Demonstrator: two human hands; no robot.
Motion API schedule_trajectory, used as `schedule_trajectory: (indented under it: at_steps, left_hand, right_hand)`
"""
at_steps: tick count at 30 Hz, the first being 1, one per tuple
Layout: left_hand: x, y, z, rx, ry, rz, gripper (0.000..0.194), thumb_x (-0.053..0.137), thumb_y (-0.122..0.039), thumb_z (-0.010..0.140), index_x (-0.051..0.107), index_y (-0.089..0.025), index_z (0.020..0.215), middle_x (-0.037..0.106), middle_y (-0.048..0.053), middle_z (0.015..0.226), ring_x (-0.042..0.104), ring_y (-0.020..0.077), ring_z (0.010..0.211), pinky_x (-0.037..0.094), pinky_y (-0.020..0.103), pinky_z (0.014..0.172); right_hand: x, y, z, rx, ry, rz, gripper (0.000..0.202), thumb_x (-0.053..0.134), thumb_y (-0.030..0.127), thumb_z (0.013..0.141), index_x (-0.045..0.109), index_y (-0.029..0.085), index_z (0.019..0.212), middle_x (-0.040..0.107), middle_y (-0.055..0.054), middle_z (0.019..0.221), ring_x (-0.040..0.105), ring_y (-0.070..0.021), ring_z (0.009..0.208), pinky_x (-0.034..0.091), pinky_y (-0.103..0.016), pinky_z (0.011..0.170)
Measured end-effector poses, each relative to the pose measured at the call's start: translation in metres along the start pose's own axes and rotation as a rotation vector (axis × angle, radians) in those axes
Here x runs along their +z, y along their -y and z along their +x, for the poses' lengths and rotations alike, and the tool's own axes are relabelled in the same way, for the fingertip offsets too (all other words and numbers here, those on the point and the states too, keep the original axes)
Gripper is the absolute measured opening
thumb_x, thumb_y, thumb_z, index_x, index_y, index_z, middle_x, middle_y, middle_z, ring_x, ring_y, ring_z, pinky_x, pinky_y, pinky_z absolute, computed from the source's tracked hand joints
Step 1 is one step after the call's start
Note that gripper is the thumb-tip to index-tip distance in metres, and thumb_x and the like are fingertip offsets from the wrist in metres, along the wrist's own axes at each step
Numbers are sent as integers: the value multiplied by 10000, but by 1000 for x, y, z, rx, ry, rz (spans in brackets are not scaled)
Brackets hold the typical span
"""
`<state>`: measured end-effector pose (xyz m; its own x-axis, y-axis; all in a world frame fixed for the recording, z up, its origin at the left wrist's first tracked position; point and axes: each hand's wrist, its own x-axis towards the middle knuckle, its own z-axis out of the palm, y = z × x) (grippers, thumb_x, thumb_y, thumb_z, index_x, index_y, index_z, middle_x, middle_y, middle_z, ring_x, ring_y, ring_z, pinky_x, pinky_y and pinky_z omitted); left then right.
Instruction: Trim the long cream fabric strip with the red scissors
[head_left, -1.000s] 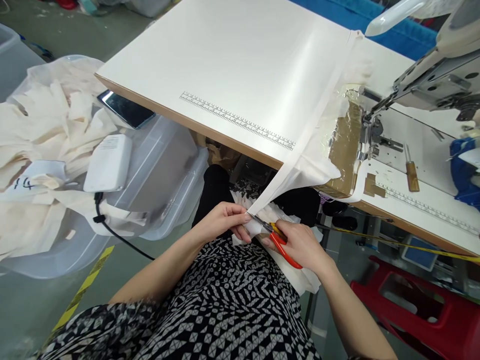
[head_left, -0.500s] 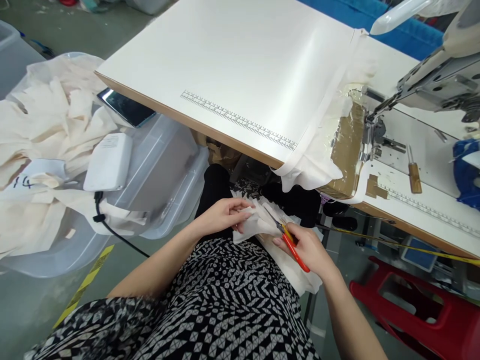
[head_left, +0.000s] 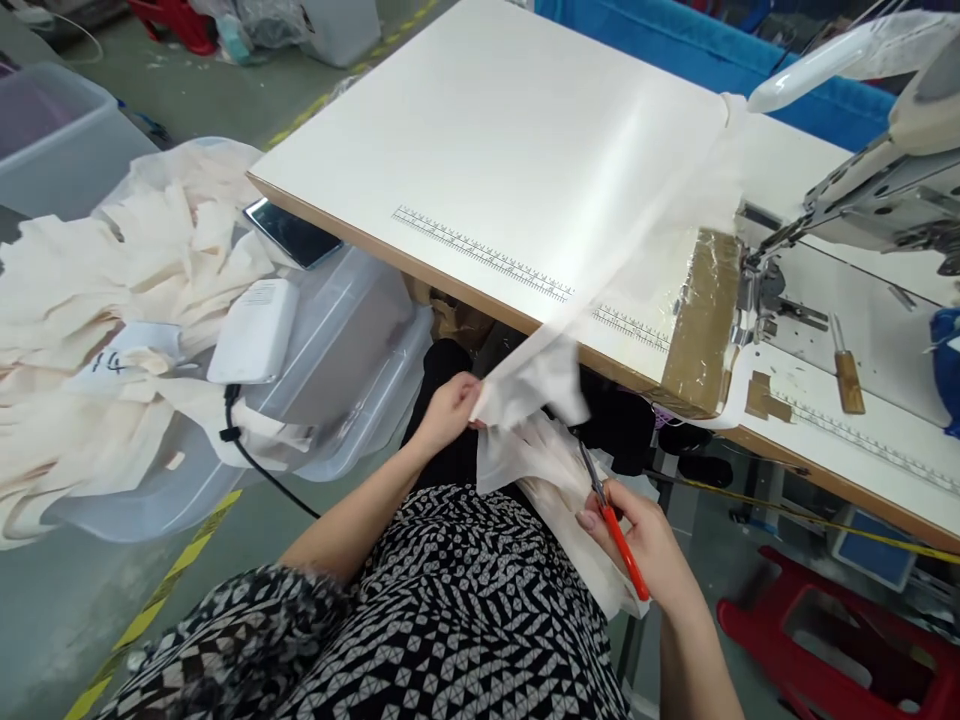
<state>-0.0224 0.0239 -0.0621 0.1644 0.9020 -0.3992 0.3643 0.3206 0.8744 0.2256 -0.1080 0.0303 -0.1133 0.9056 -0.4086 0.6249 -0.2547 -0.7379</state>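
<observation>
Pinched between the fingers of my left hand [head_left: 448, 412] is the end of a thin white fabric strip [head_left: 536, 375], which stretches up across the table's front edge toward the back right and is blurred in part. My right hand [head_left: 634, 535] grips small scissors [head_left: 621, 548] with red handles, their blades pointing up and left. More pale fabric pieces [head_left: 559, 490] lie over my lap, under and between the hands.
A white table [head_left: 480, 130] with printed rulers spans the front. At right stand a sewing machine [head_left: 862, 205] and a wooden-handled tool [head_left: 847, 380]. Left, plastic bins [head_left: 330, 330] bear fabric pieces, a phone [head_left: 292, 232] and a white device [head_left: 255, 330]. A red stool [head_left: 840, 640] is lower right.
My left hand has closed on the strip's end and moved slightly up and left, drawing the strip off the table's edge. My right hand has moved down and right with the scissors. The view has shifted.
</observation>
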Motion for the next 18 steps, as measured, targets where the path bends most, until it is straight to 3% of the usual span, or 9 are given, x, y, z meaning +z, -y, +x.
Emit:
schedule_trajectory:
  at_steps: [3, 5, 7, 9, 11, 12, 14, 16, 18]
  left_hand:
    - [-33, 33, -13, -123, -131, 89, 72, 490, -231, 849, 523, -170, 833, 447, -76, 423, 435, 122, 358, 346, 229, 449]
    - [-46, 34, -26, -143, -125, 71, 130, 506, -239, 842, 552, -159, 934, 492, -69, 474, 471, 125, 378, 375, 230, 454]
    - [-48, 15, -41, -124, 92, -73, 235, 496, -321, 875, 580, -154, 1017, 611, -9, 643, 605, 146, 532, 473, 244, 535]
    - [-42, -12, -52, -78, 440, -268, 323, 493, -397, 900, 593, -150, 1082, 675, 60, 862, 676, 182, 779, 536, 277, 678]
    - [-32, -36, -59, -24, 598, -299, 339, 538, -410, 893, 593, -162, 1118, 679, 68, 906, 663, 183, 843, 528, 268, 693]
    - [-28, -45, -60, 25, 576, -242, 305, 566, -408, 884, 619, -168, 1065, 667, 51, 854, 645, 168, 800, 509, 247, 662]
    - [-21, -54, -59, 165, 424, -65, 245, 602, -410, 870, 660, -172, 872, 607, 22, 773, 580, 132, 714, 458, 221, 617]
    - [-16, -55, -56, 296, 292, 44, 294, 610, -417, 869, 648, -164, 724, 568, 28, 837, 532, 114, 714, 432, 219, 619]
    - [-14, -55, -53, 313, 286, 8, 294, 613, -416, 867, 648, -160, 726, 571, 42, 940, 528, 99, 699, 429, 217, 602]
  right_hand:
    - [2, -4, -2, 18, 59, 26, 346, 564, 494, 875, 468, 198, 723, 481, 18, 656, 437, -133, 604, 346, -240, 565]
    - [6, -4, 2, 19, 101, 31, 347, 566, 495, 873, 465, 199, 723, 477, 17, 660, 435, -136, 616, 336, -244, 568]
    - [9, -1, 8, 14, 128, 35, 359, 573, 509, 864, 460, 199, 721, 469, 18, 664, 432, -138, 623, 327, -250, 573]
    - [10, 3, 15, 16, 133, 30, 378, 572, 528, 859, 453, 199, 718, 457, 20, 661, 423, -138, 621, 315, -254, 573]
    - [9, 8, 20, 24, 135, 13, 400, 564, 553, 856, 448, 198, 712, 442, 22, 655, 408, -136, 614, 299, -258, 568]
    - [8, 10, 21, 27, 140, 5, 412, 554, 567, 858, 446, 198, 711, 436, 22, 653, 400, -135, 612, 292, -260, 565]
    - [5, 12, 23, 34, 160, -1, 431, 533, 592, 862, 447, 196, 713, 433, 20, 657, 390, -135, 614, 286, -263, 565]
    - [2, 12, 23, 43, 183, 5, 442, 524, 605, 865, 446, 196, 714, 433, 18, 668, 386, -136, 624, 287, -264, 570]
    - [1, 11, 23, 42, 215, 27, 442, 527, 604, 868, 448, 195, 721, 430, 19, 680, 383, -136, 636, 289, -264, 576]
